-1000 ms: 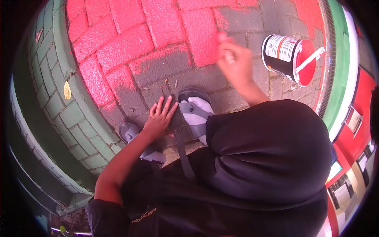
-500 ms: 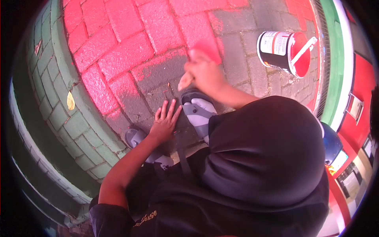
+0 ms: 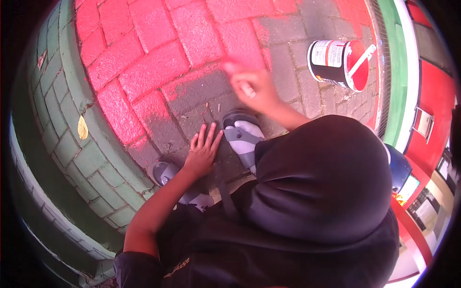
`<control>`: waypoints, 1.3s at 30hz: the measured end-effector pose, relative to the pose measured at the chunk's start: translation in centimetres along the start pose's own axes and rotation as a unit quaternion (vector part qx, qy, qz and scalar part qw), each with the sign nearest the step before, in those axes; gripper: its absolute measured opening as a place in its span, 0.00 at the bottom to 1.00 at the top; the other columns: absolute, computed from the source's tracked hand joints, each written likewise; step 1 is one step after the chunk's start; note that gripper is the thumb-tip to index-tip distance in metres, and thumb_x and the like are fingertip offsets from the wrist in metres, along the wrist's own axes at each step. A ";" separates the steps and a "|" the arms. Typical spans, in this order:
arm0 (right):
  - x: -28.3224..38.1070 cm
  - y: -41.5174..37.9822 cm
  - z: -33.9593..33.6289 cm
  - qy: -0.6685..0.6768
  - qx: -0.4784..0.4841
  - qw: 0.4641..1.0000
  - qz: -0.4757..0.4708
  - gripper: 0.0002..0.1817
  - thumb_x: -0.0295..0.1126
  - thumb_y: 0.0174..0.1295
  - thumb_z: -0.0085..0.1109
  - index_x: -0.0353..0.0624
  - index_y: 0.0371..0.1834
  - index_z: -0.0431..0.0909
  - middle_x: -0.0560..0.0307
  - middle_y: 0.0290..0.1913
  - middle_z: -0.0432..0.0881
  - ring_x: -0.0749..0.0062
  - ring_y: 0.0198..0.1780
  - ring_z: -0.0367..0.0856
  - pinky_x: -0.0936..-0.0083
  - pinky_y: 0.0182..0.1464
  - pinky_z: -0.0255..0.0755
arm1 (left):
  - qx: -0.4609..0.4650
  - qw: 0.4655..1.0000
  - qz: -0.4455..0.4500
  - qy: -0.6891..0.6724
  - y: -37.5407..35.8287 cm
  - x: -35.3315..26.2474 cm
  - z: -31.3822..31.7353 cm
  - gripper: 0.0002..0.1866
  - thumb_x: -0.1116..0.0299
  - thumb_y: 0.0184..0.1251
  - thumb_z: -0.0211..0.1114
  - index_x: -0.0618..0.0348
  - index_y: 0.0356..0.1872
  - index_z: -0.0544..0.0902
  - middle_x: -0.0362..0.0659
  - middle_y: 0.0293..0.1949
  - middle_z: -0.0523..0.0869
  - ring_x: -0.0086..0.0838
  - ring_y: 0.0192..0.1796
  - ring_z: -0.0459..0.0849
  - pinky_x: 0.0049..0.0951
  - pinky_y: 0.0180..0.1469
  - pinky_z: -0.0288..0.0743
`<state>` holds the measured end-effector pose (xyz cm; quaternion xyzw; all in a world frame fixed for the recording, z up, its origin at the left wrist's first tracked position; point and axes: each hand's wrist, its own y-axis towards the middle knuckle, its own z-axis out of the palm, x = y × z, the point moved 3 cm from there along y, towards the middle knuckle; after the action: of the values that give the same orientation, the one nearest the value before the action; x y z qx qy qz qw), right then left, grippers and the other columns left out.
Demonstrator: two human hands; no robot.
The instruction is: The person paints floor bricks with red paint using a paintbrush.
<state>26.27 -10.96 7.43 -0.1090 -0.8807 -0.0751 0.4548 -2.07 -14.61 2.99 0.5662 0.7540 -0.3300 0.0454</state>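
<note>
My right hand (image 3: 259, 89) is closed around a paintbrush (image 3: 248, 90). The brush's pale handle end points toward my feet, and its red head is blurred over the edge of the wet red paint on the paving bricks (image 3: 199, 39). Fingers spread, my left hand (image 3: 203, 152) lies on bare grey bricks (image 3: 201, 96) between my two sandals. A paint can (image 3: 328, 58) is tipped on its side to the right of my right hand, red inside, with a white stick (image 3: 361, 61) in its mouth.
A green-painted brick curb (image 3: 103, 144) with a yellow leaf (image 3: 82, 127) on it curves along the left. At right are a drain grate (image 3: 380, 72), a green strip (image 3: 394, 77) and a red wall (image 3: 434, 96). A black-covered head (image 3: 321, 177) fills the lower middle.
My right hand has turned, and the brush head has swept left along the paint edge. My left hand stays on the bricks. The view has shifted slightly.
</note>
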 end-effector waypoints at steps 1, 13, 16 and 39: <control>0.7 0.6 0.7 0.069 0.023 0.996 -0.060 0.02 0.20 0.63 0.65 0.36 0.35 0.86 0.47 0.36 0.91 0.70 0.41 0.91 0.68 0.45 0.81 | 0.017 1.000 -0.003 -0.012 0.1 0.0 -0.1 0.64 0.43 0.48 0.78 0.53 0.84 0.52 0.55 0.85 0.49 0.57 0.84 0.49 0.56 0.79 0.52; 1.4 0.7 1.0 0.020 0.058 0.997 -0.046 0.01 0.26 0.57 0.67 0.42 0.32 0.85 0.46 0.30 0.86 0.63 0.31 0.87 0.64 0.37 0.76 | -0.050 0.988 0.006 0.145 0.2 0.2 3.5 0.73 0.27 0.37 0.77 0.54 0.85 0.52 0.56 0.85 0.49 0.59 0.84 0.50 0.57 0.77 0.56; -2.2 1.2 -1.0 0.224 -0.145 0.943 0.200 0.05 0.21 0.57 0.68 0.37 0.27 0.80 0.53 0.26 0.83 0.77 0.33 0.86 0.70 0.35 0.76 | -0.023 0.991 -0.003 0.131 0.0 0.3 3.2 0.78 0.27 0.33 0.78 0.54 0.85 0.48 0.57 0.85 0.45 0.61 0.84 0.46 0.60 0.77 0.54; -0.6 -10.6 -39.2 0.139 -0.673 0.725 0.044 0.18 0.21 0.60 0.72 0.48 0.29 0.68 0.61 0.37 0.82 0.75 0.38 0.85 0.73 0.40 0.84 | -0.255 0.942 0.128 -0.175 26.1 -6.9 -26.7 0.17 0.61 0.72 0.70 0.62 0.53 0.85 0.53 0.51 0.88 0.49 0.56 0.84 0.46 0.60 0.77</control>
<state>54.62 -30.33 29.15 -0.4134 -0.5199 -0.6424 0.3822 31.60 -1.90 15.20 0.5608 0.7139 -0.2124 0.3616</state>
